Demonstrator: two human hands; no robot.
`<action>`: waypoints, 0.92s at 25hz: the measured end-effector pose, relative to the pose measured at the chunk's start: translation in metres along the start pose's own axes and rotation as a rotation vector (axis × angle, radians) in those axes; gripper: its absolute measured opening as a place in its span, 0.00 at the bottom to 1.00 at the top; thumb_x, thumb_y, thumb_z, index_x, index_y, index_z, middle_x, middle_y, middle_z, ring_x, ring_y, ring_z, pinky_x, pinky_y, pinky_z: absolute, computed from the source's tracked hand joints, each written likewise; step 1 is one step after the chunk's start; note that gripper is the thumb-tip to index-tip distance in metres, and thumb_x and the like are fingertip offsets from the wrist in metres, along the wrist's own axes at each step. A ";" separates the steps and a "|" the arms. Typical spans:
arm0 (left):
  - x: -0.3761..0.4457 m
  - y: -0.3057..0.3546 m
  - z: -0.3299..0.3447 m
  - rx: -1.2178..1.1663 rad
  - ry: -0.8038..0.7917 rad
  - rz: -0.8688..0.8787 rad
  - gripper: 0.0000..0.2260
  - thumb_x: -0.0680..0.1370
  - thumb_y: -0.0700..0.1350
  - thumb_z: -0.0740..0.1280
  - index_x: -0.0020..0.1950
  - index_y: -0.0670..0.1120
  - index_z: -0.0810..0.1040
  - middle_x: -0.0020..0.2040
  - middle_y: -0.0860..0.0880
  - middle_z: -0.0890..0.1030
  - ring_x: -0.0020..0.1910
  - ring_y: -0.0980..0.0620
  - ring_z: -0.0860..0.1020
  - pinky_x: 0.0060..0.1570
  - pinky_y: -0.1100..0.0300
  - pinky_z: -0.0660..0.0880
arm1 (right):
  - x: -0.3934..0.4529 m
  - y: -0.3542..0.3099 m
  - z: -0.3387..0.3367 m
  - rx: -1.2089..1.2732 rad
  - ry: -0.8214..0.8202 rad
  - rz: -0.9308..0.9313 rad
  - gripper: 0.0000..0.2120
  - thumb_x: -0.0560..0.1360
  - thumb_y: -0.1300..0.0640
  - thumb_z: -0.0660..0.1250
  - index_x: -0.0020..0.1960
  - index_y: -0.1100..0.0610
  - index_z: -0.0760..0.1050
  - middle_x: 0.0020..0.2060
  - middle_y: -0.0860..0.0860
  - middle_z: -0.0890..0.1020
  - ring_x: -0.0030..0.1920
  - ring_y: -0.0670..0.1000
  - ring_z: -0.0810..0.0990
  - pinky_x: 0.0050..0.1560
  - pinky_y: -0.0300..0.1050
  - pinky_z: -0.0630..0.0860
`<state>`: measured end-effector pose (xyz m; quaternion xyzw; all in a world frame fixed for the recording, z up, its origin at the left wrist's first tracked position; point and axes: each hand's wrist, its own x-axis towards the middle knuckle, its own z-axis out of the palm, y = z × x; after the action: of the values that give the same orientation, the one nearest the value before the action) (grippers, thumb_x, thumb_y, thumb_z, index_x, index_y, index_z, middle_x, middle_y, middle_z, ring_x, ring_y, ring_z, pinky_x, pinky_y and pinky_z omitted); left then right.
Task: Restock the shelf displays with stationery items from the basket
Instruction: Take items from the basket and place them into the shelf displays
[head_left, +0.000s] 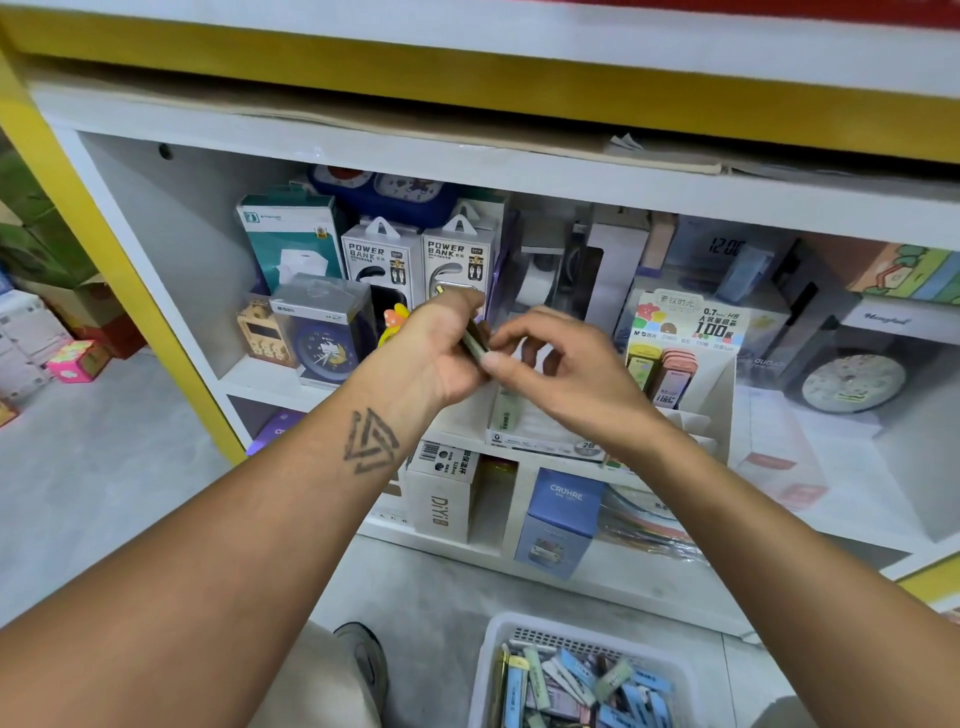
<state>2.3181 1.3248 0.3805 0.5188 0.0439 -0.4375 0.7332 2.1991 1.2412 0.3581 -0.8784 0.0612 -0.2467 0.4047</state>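
- Left hand (441, 348) grips a small bundle of slim lead cases (474, 340), fingers curled round them, held in front of the middle shelf (519, 441).
- Right hand (550, 358) meets the bundle at its lower end; thumb and forefinger appear to pinch one green case, the other fingers loosely curled behind (exact contact partly hidden by the left hand).
- Just beyond the hands stands the cardboard display box (685, 343), printed 0.7 HB, with yellow and pink cases already upright in its slots. A lone green case (506, 413) stands in a display tray just below the hands.
- White basket (587, 670) sits on the floor below, still well filled with blue, green and pink cases.
- Judgement: one case is being separated for placing; most restocking is yet to do.
- Risks: pulling one case loose could slacken the left grip and spill the rest to the floor; colours could land in the wrong slot; a careless reach may knock cases already standing.
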 end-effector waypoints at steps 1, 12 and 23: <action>0.002 -0.003 0.003 0.031 -0.005 -0.006 0.15 0.81 0.46 0.61 0.37 0.40 0.76 0.35 0.45 0.72 0.30 0.48 0.72 0.39 0.55 0.75 | -0.001 -0.003 0.000 -0.022 -0.045 0.028 0.06 0.74 0.52 0.74 0.50 0.51 0.82 0.44 0.48 0.80 0.41 0.46 0.77 0.40 0.31 0.70; 0.020 0.003 0.000 -0.110 0.167 0.073 0.08 0.83 0.40 0.53 0.46 0.45 0.69 0.37 0.45 0.71 0.33 0.49 0.72 0.37 0.56 0.72 | -0.006 0.010 -0.026 0.292 0.059 0.336 0.07 0.76 0.65 0.69 0.42 0.58 0.82 0.33 0.56 0.85 0.29 0.50 0.81 0.31 0.39 0.75; -0.001 -0.004 -0.006 0.450 -0.039 0.195 0.06 0.74 0.31 0.71 0.42 0.39 0.77 0.32 0.43 0.75 0.25 0.53 0.65 0.24 0.62 0.65 | -0.007 0.025 -0.026 0.203 0.013 0.259 0.04 0.73 0.58 0.77 0.47 0.57 0.84 0.38 0.48 0.86 0.38 0.46 0.82 0.41 0.40 0.78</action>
<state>2.3169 1.3303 0.3750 0.6623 -0.1187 -0.3734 0.6387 2.1827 1.2093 0.3514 -0.8162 0.1514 -0.2030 0.5193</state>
